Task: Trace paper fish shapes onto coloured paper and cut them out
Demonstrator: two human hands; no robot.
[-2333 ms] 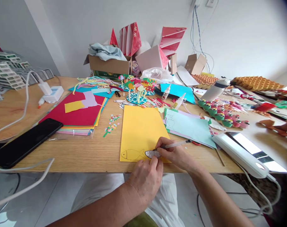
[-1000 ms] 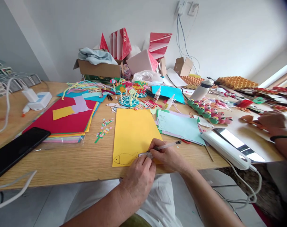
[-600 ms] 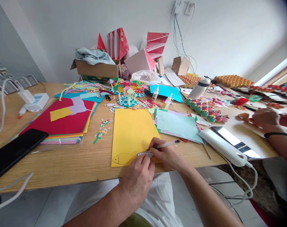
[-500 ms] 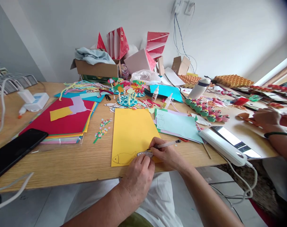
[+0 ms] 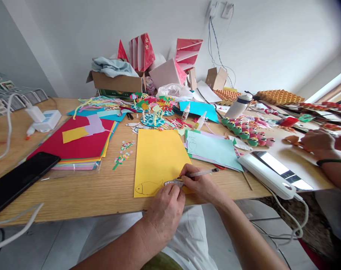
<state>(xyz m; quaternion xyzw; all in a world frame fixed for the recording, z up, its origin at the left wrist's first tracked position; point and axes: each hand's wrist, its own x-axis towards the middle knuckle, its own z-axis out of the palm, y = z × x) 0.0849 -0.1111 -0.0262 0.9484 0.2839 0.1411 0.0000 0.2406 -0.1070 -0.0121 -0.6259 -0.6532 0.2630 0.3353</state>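
A yellow sheet of paper (image 5: pixel 162 153) lies at the table's front edge, with a fish outline (image 5: pixel 148 188) drawn in its lower left corner. Beside that drawing, a grey-white fish-shaped cutout (image 5: pixel 174 183) rests on the sheet, partly covered by my fingers. My left hand (image 5: pixel 167 206) presses it down with closed, bent fingers. In a writing grip, my right hand (image 5: pixel 197 183) holds a pen (image 5: pixel 202 172) with a clear barrel. The pen's tip is close to the cutout's upper edge; whether it touches the paper is hard to see.
Coloured paper sheets (image 5: pixel 83 142) and a black phone (image 5: pixel 24 176) lie left. A pale blue sheet (image 5: pixel 212 148) with drawn fish, glue bottles (image 5: pixel 200 120) and a white power strip (image 5: pixel 267 176) are right. Another person's hand (image 5: pixel 318 142) works at far right.
The whole view has shifted slightly, so things sit a little further right. Both hands keep nearly the same place on the yellow sheet, and the pen is tilted almost as before.
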